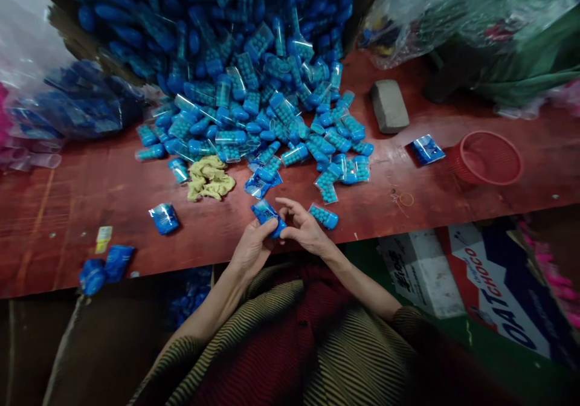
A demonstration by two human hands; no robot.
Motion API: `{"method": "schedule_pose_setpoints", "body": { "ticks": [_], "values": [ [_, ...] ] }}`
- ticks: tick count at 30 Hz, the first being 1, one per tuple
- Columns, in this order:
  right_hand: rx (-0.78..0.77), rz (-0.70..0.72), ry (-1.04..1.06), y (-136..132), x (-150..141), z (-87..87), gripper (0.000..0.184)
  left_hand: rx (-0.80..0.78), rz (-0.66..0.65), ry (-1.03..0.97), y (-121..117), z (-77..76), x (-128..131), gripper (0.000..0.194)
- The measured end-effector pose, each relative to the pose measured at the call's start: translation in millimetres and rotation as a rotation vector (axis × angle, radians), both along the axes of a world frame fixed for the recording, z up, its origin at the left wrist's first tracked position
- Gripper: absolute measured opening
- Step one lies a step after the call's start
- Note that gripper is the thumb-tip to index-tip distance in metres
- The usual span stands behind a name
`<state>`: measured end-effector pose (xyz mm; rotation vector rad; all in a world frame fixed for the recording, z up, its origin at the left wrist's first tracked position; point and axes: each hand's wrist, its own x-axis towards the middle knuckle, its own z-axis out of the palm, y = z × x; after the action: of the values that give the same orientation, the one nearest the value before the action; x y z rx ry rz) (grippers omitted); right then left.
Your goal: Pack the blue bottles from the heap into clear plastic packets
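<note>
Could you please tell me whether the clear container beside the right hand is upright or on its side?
On its side: the clear container lies lengthwise on the red table, blue end at picture right.

red table (113, 176): blue-capped tubes (231, 138) heaped, yellow cloth (211, 178), grey block (389, 107), basket (492, 157).

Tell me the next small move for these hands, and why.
Probably close the right hand gently on the blue packet to help steady it: the left hand grips it, thumb on top, while the right hand's fingers are spread beside it.
</note>
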<state>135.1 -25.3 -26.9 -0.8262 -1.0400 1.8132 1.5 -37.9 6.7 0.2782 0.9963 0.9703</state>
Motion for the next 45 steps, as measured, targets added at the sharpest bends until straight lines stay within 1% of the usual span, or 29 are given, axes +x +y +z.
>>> {"method": "schedule_pose_setpoints", "body": {
  "ticks": [3, 6, 9, 12, 14, 17, 19, 22, 25, 28, 31, 33, 35, 38, 41, 43, 45],
  "values": [
    [0.026, -0.075, -0.030, -5, -2, -0.7, 0.060, 0.009, 0.010, -0.005, -3, 3.2, 4, 0.020],
    [0.071, -0.122, -0.091, -6, 0, -0.8, 0.056, 0.004, -0.006, -0.076, -6, 5.1, 7, 0.021],
    [0.174, -0.119, -0.189, -4, 6, 2.5, 0.052, -0.012, -0.023, -0.139, -6, 6.9, 8, 0.024],
    [0.222, -0.058, -0.257, -1, 10, 6.8, 0.054, -0.019, -0.020, -0.182, -4, 8.6, 7, 0.024],
    [0.188, -0.022, -0.235, 1, 10, 8.2, 0.059, -0.017, -0.022, -0.183, -3, 9.3, 7, 0.025],
    [0.108, 0.014, -0.163, 0, 8, 8.7, 0.065, -0.002, -0.032, -0.128, -4, 10.2, 6, 0.026],
    [0.096, 0.009, -0.155, -2, 6, 8.7, 0.062, 0.013, -0.009, -0.075, -6, 10.8, 8, 0.025],
    [0.115, -0.042, -0.152, -4, 4, 7.9, 0.057, 0.018, 0.042, -0.036, -9, 11.4, 11, 0.027],
    [0.073, -0.034, -0.102, -2, 5, 6.1, 0.064, 0.010, 0.026, -0.070, -10, 10.8, 10, 0.026],
    [0.020, 0.033, -0.028, 3, 9, 5.8, 0.070, 0.005, -0.041, -0.152, -8, 7.3, 5, 0.025],
    [0.030, 0.078, -0.009, 7, 12, 7.3, 0.071, -0.020, -0.085, -0.228, -7, 1.7, -2, 0.031],
    [0.046, 0.100, -0.017, 6, 12, 7.9, 0.072, -0.031, -0.085, -0.234, -8, -1.1, -2, 0.033],
    [0.039, 0.099, -0.033, 3, 10, 7.4, 0.072, -0.017, -0.069, -0.203, -10, -2.1, 1, 0.028],
    [-0.005, 0.027, -0.069, -3, 5, 4.6, 0.068, 0.015, -0.023, -0.175, -12, -1.2, 8, 0.024],
    [-0.035, -0.034, -0.098, -6, 4, 1.1, 0.063, -0.006, 0.002, -0.200, -13, -0.5, 11, 0.022],
    [-0.053, 0.003, -0.085, -6, 6, -0.3, 0.062, -0.035, -0.003, -0.235, -12, -1.1, 10, 0.021],
    [-0.081, 0.094, -0.051, -3, 11, -0.7, 0.063, -0.058, -0.012, -0.274, -11, -2.0, 7, 0.022]
  ]
}}
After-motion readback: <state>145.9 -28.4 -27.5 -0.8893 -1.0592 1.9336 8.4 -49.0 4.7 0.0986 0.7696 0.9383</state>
